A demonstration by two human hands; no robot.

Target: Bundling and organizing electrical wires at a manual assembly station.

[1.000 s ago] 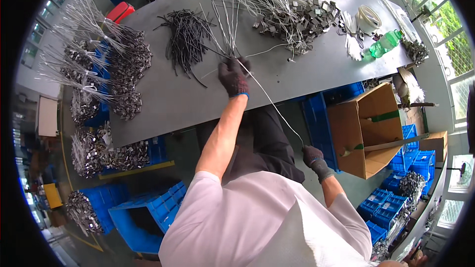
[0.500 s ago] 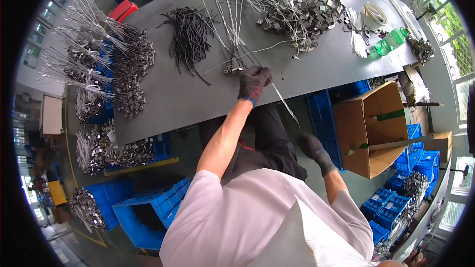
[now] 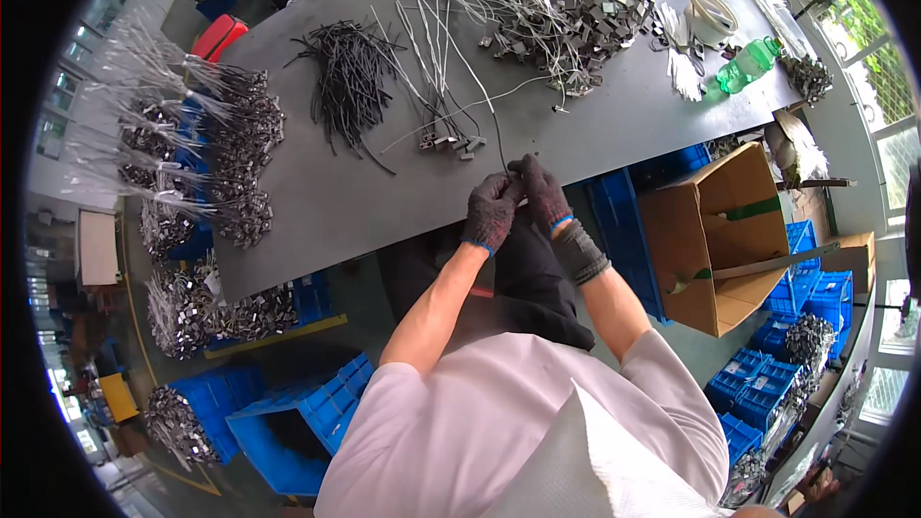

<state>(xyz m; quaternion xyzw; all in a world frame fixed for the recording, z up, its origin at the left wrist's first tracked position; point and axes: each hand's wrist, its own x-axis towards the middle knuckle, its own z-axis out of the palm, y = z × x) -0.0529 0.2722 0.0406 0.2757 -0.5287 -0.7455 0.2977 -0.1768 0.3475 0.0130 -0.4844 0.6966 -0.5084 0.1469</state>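
Both gloved hands meet at the near edge of the table (image 3: 288,221), centre of the frame. The left hand (image 3: 491,209) appears closed on the dark lower end of a wire (image 3: 498,139), which rises, turning pale, toward the upper centre; the right hand (image 3: 543,194) has bent fingers against it, though its hold cannot be told. The step in hand appears to be two-handed fingertip work on that wire end; continuing it would call for a steady left pinch. A pale loose strand (image 3: 518,89) crosses the wire and might snag it. Small metal blocks (image 3: 449,144) lie just left of it, with black strands (image 3: 350,86) bunched at upper left centre. A heap of metal pieces (image 3: 604,19) occupies upper right centre; a green bottle (image 3: 748,65) lies upper right, a cardboard box (image 3: 683,264) below it.
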